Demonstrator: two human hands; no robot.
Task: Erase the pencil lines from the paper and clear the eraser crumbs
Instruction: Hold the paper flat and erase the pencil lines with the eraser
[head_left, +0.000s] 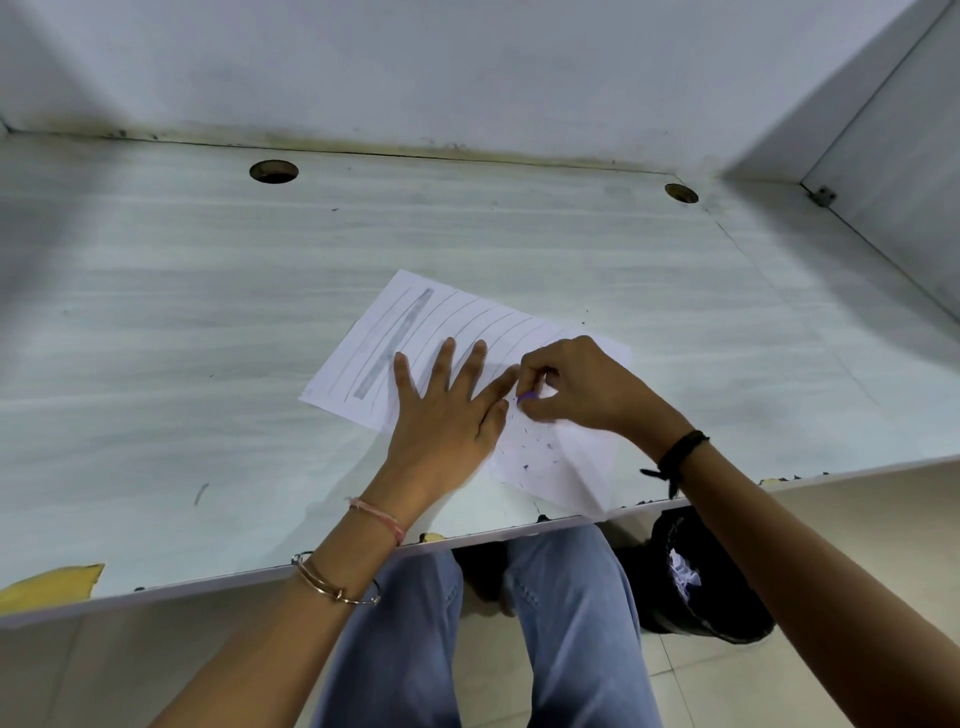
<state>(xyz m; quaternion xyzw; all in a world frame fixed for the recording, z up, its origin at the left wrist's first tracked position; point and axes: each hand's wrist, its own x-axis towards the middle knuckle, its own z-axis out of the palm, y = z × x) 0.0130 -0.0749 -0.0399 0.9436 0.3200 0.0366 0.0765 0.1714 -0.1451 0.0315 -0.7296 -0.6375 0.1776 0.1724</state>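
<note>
On the pale worktop (208, 312), the pencil-lined paper (566, 467) lies angled near the front edge; a black bin (717, 608) on the floor below holds crumpled white scraps (683, 574). My left hand (441, 415), fingers spread flat, pins the sheet against sliding while my right hand (576, 384) pinches a purple eraser (527, 397) to it. Crumbs (524, 457) dot the near corner.

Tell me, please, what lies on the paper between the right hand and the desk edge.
Head view: eraser crumbs scattered across the paper, from the right hand gripping the eraser toward the desk edge.
</note>
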